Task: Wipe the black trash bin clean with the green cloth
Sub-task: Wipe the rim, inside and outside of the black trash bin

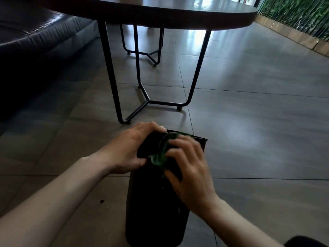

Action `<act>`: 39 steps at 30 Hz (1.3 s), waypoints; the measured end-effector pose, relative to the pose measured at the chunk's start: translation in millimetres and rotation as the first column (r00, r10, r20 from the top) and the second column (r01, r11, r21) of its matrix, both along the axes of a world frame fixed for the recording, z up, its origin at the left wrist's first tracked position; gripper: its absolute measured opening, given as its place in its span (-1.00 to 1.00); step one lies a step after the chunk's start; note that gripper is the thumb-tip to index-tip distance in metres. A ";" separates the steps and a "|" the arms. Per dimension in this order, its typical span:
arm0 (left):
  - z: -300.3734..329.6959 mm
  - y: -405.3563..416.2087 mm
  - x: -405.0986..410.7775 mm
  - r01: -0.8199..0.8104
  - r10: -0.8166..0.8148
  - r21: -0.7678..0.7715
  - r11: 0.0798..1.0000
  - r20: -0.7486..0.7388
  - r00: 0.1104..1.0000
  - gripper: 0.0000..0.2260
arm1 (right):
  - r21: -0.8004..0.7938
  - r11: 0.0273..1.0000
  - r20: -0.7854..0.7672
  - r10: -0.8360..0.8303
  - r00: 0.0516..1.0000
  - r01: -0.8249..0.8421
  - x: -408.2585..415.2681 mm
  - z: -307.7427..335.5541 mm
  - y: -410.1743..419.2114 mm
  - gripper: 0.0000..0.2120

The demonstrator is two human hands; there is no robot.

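Note:
The black trash bin (151, 207) stands on the tiled floor at the bottom centre, its top tilted away from me. My left hand (128, 148) grips the bin's upper left edge, fingers curled over the rim. My right hand (188, 168) is blurred and presses the crumpled green cloth (161, 154) against the top of the bin near its rim. Most of the cloth is hidden under my right fingers.
A dark oval table (160, 13) on black metal legs (114, 81) stands just beyond the bin. A dark leather sofa (35, 38) fills the left. A green plant wall (299, 15) runs along the far right. A small dark speck (102, 201) lies on the floor left of the bin.

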State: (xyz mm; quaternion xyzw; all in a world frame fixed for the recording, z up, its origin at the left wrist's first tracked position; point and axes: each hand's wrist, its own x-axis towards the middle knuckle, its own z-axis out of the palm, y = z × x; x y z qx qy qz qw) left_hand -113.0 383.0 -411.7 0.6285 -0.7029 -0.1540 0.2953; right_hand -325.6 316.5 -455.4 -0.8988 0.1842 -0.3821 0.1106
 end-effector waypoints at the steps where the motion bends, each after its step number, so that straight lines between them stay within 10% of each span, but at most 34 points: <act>1: 0.1 -0.3 2.4 0.001 -0.001 0.004 1.000 0.001 1.000 -0.33 | -0.074 0.997 -0.084 0.002 0.996 -0.008 -3.4 -13.6 4.8 -0.70; 9: -1.6 2.6 15.4 -0.071 0.070 0.074 0.995 0.020 0.997 -0.26 | -0.380 0.874 -0.511 0.074 0.857 -0.302 -46.3 -78.5 28.0 -0.36; 13: -0.1 1.6 12.1 -0.078 0.079 0.056 0.995 -0.007 0.997 -0.27 | -0.415 0.863 -0.388 0.119 0.914 -0.289 -43.2 -62.2 -1.9 -0.64; 19: 1.2 -1.0 10.6 -0.083 0.085 0.061 0.995 -0.018 0.996 -0.27 | -0.090 0.979 -0.042 -0.187 0.981 0.183 1.6 -6.2 -37.9 -0.64; 30: -0.8 1.9 13.6 -0.084 0.084 0.087 0.993 -0.002 0.996 -0.25 | -0.469 0.692 -0.616 0.188 0.765 -0.548 -68.1 -75.4 9.8 -0.57; 39: 4.4 -1.0 0.2 0.012 -0.016 0.100 0.995 0.036 0.999 -0.21 | -0.198 0.980 -0.199 -0.045 0.979 0.004 2.3 -9.5 -17.0 -0.46</act>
